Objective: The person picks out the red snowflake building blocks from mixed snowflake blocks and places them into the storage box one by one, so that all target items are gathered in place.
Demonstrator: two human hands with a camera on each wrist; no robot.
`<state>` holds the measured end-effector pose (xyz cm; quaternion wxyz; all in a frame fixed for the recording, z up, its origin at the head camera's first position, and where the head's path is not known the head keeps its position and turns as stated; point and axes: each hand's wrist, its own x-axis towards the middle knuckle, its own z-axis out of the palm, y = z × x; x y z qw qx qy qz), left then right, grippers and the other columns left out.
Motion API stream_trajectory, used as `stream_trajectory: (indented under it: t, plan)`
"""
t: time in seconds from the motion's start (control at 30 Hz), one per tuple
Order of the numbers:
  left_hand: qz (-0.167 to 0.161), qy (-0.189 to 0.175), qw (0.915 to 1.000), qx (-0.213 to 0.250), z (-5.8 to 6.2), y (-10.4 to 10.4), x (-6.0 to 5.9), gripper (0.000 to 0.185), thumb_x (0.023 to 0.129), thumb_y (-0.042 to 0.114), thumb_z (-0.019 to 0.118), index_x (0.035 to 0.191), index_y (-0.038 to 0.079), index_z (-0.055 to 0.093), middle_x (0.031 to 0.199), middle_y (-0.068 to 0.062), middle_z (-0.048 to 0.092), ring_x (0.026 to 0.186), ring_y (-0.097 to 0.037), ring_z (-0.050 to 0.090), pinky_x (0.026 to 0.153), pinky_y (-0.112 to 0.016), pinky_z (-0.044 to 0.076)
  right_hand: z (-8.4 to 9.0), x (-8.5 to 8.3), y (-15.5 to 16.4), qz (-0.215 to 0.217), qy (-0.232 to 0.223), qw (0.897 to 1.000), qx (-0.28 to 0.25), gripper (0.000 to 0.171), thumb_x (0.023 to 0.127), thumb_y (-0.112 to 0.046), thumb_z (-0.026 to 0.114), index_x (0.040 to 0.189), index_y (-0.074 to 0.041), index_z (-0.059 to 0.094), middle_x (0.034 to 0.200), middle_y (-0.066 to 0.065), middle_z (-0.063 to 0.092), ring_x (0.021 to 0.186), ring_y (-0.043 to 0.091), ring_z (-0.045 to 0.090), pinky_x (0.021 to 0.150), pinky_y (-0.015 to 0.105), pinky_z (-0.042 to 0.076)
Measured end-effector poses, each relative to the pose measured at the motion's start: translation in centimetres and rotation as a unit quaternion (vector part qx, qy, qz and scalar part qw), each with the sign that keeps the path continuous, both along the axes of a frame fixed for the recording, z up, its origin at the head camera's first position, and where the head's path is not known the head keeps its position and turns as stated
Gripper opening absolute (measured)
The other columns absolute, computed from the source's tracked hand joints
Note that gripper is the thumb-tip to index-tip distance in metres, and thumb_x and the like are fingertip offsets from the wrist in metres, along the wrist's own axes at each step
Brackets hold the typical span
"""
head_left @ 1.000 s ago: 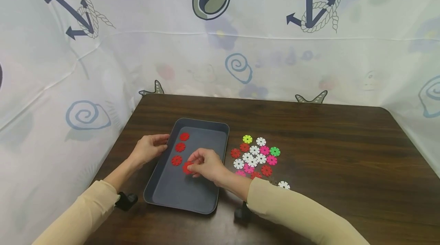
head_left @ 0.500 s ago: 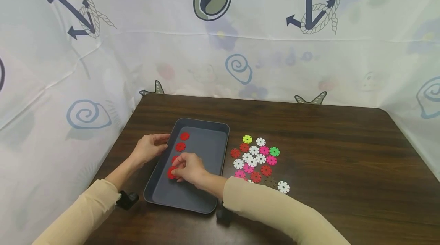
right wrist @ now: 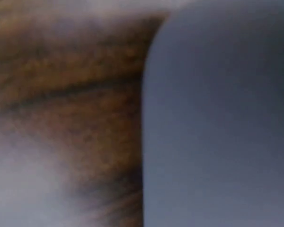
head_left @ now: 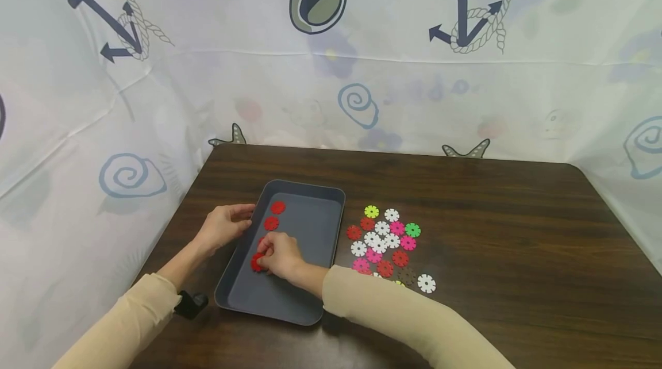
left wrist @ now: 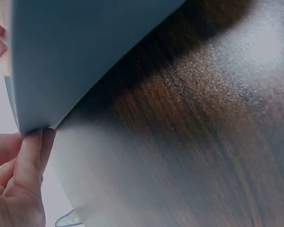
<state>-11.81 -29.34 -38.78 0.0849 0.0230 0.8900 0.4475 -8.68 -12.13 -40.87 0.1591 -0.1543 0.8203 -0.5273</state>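
Pinching red disc (head_left: 257,262) with right fingers (head_left: 266,255) | left fingers (head_left: 239,215) gripping tray (head_left: 310,225) rim

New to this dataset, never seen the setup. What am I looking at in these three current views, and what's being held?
No robot here: a person in beige sleeves works with bare hands, wearing three cameras. The wide picture comes from the head camera, looking down at a dark wooden table with printed cloth hung around it. The other two come from wrist cameras, very close up and partly blurred; they show only the tray's grey wall and the wood.

A grey tray lies on the table. The left hand grips its left rim. The right hand is inside the tray, fingers on a red gear disc. Two more red discs lie in a column beyond it, and a third peeks from under the hand. Right of the tray lies a loose pile of discs: white, pink, red, green, yellow.
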Motion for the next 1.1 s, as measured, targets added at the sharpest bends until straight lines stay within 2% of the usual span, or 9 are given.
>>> stream_trajectory:
  t: [0.17,0.33,0.7,1.1]
  plan:
    - [0.002,0.003,1.0,-0.002,0.0,0.0,0.1,0.042,0.09,-0.001,0.057,0.13,-0.01,0.049,0.124,-0.029,0.056,0.112,-0.039,0.057,0.077,-0.034,0.056,-0.2,-0.2,-0.3,0.004,0.038,0.998,0.042,0.011,0.076,0.002,0.072,0.081,-0.003,0.064,0.056,0.0,0.057,0.04,0.001,0.048,0.044,0.014,0.042]
    - [0.002,0.004,1.0,-0.001,0.0,0.0,0.0,0.042,0.09,-0.001,0.056,0.13,-0.01,0.049,0.124,-0.03,0.056,0.112,-0.039,0.057,0.077,-0.035,0.056,-0.4,-0.3,-0.5,0.004,0.068,0.994,0.08,0.011,0.074,-0.003,0.075,0.079,-0.008,0.066,0.058,-0.005,0.054,0.05,0.001,0.045,0.05,0.014,0.036]
    - [0.005,-0.002,1.0,0.003,-0.1,0.0,0.1,0.042,0.09,0.0,0.056,0.13,-0.011,0.049,0.124,-0.03,0.056,0.11,-0.038,0.058,0.077,-0.033,0.056,-1.0,-0.4,-0.8,0.006,0.089,0.991,0.103,0.013,0.074,-0.005,0.076,0.078,-0.01,0.065,0.059,-0.008,0.049,0.054,0.002,0.042,0.049,0.016,0.034]
    - [0.003,-0.002,1.0,0.002,-0.1,0.2,0.0,0.041,0.09,-0.001,0.056,0.129,-0.012,0.049,0.122,-0.03,0.057,0.108,-0.037,0.059,0.077,-0.034,0.056,-1.4,-0.5,-0.9,0.017,0.13,0.979,0.153,0.015,0.075,-0.011,0.078,0.078,-0.015,0.064,0.062,-0.008,0.048,0.059,0.003,0.043,0.05,0.017,0.034]
